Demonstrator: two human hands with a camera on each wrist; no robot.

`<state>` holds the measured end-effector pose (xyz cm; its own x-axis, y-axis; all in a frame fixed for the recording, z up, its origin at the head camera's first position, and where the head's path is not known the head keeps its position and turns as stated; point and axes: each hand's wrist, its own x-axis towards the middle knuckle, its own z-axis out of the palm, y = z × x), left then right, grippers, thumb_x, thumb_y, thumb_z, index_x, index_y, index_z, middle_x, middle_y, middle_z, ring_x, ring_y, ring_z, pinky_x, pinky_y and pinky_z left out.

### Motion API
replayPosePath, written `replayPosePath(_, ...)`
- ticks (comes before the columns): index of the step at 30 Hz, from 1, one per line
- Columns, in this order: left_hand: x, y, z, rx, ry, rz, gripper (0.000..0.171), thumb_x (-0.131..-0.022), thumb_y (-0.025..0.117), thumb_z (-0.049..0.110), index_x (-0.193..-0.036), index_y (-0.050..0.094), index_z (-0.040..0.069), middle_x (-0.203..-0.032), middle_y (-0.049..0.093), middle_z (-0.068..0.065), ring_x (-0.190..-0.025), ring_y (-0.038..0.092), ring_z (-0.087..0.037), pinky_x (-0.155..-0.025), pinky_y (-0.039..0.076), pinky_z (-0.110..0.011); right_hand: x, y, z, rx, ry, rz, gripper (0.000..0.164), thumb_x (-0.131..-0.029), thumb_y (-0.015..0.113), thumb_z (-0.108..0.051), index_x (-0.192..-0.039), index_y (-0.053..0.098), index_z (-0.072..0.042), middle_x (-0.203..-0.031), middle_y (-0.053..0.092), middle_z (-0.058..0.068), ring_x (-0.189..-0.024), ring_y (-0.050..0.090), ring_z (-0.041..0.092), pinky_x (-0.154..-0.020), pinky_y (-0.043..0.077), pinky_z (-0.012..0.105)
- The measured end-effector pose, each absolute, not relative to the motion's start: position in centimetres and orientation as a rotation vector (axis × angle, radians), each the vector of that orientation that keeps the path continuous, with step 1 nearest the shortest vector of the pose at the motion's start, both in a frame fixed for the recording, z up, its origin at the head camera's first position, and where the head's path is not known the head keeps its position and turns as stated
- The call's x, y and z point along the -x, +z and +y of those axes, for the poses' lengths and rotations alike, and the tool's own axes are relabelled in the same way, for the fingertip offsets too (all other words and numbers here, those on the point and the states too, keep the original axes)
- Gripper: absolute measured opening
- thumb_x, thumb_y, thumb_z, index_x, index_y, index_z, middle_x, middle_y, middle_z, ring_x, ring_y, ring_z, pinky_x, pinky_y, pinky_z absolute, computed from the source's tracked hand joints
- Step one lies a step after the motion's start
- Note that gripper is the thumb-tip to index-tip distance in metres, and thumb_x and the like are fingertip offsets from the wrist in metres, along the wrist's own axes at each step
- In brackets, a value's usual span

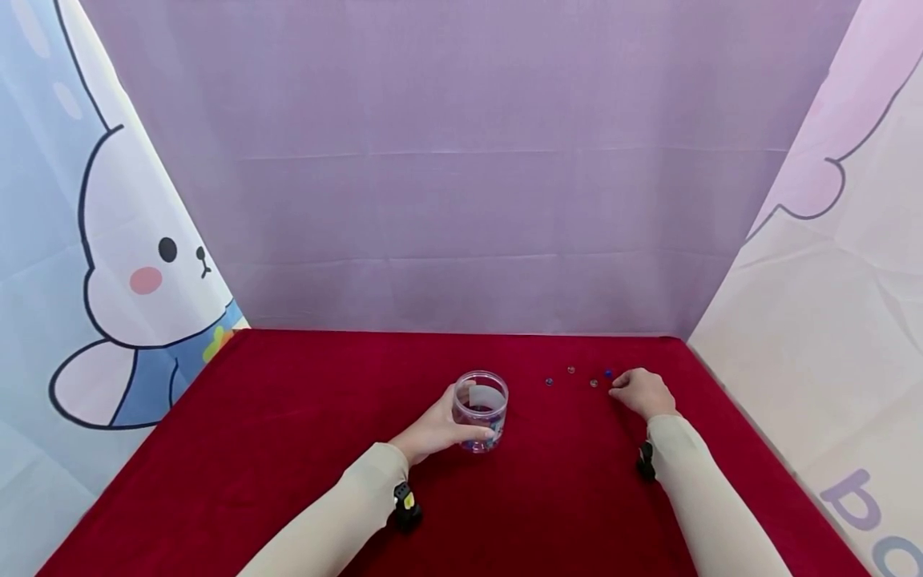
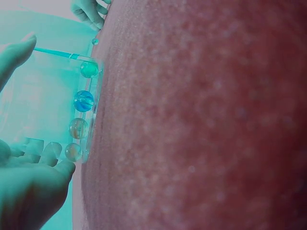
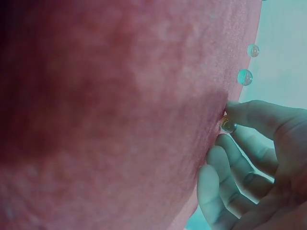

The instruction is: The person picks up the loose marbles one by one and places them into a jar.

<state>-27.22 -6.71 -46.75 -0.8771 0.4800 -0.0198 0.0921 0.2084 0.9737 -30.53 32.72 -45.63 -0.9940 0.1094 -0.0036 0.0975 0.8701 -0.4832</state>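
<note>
Left grip curls round the clear cup, and there's the right grip, pinching a marble!

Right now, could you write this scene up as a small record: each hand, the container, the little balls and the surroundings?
Left hand: curled around a clear, round plastic cup
Cup contents: several round, glassy marbles, low inside
Right hand: pinches one small glassy marble, down at the tabletop
Loose marbles: four, spaced apart, one deep blue
Tabletop: red cloth
Backdrop: lavender fabric sheet behind; white cartoon animal on the left panel
</note>
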Motion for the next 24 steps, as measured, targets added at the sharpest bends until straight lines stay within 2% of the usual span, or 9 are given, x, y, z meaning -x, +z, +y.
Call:
replayPosePath(11, 27.2, -46.7, -6.7, -0.532, 1.717, 2.162, 0.096, -0.084, 0.084, 0.032, -0.156, 0.023, 0.015, -0.152, 0.037, -0.006, -0.132, 0.042, -0.027, -0.107, 0.039, -0.053, 30.5, -45.5, 32.7, 0.144, 0.776, -3.029, 0.028, -0.093, 0.069, -0.02, -0.114, 0.073, -0.002, -0.114, 0.068, 0.02, -0.091, 0.062, 0.032, -0.073, 0.054, 0.05)
replayPosePath(24, 27.2, -46.7, -6.7, -0.533, 1.712, 2.158, 0.099, -0.083, 0.084, 0.034, -0.157, 0.021, 0.017, -0.152, 0.036, -0.005, -0.132, 0.042, -0.026, -0.106, 0.04, -0.053, 30.2, -44.3, 32.1, 0.117, 0.751, -3.021, 0.029, -0.094, 0.067, -0.022, -0.116, 0.073, -0.004, -0.115, 0.069, 0.018, -0.099, 0.063, 0.036, -0.073, 0.051, 0.054)
